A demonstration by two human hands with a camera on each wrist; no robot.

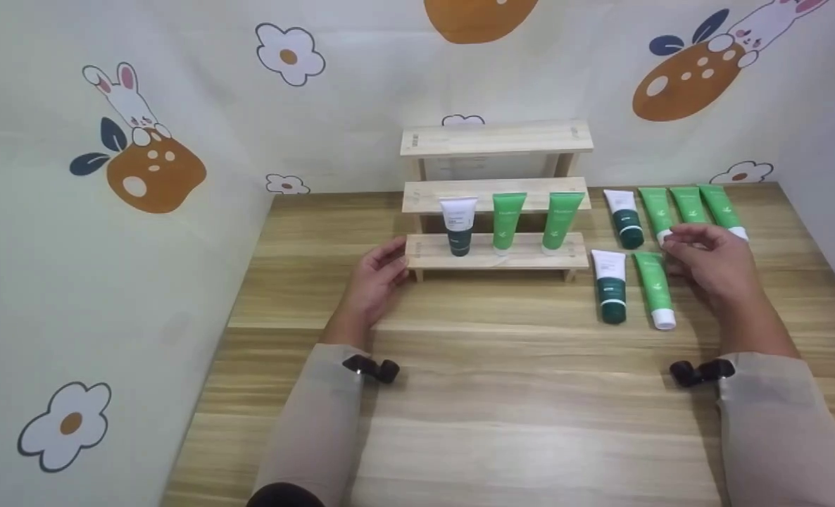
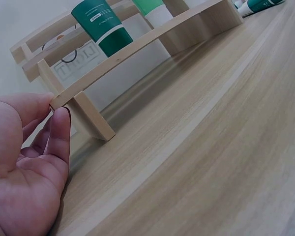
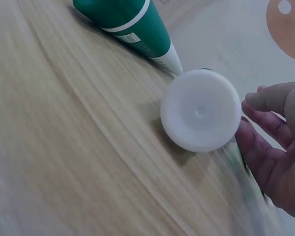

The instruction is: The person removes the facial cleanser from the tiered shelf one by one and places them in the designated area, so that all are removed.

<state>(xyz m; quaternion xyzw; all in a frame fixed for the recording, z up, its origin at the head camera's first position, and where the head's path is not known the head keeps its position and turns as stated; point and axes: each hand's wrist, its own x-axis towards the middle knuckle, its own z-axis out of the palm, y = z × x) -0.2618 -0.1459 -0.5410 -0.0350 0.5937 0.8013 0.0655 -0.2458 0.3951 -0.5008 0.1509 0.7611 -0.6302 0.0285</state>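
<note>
Left hand (image 1: pixel 375 285): it pinches the wooden rack (image 1: pixel 481 258) at the front left corner of the lowest shelf, probably for keeping the rack steady.
Front row: 1 white-and-dark-green tube (image 1: pixel 610 287) and 1 green tube (image 1: pixel 655 289) lie between the rack and the right edge of the table (image 1: pixel 530 338), caps toward the person; the gap between them perhaps lets fingers enter.
Right hand (image 1: pixel 720 267): its bent fingers are at the cap end of a back-row green tube (image 1: pixel 656 210); whether they pinch it, one cannot tell.
Lowest shelf: 3 upright tubes (image 1: pixel 508 220) stand on their caps, likely because a broad flat cap makes a stable foot.
Back row: 4 tubes lie toward the table's back right corner.
Upper shelves (image 1: pixel 495 141): 2 steps rise behind, perhaps so that every row remains visible.
</note>
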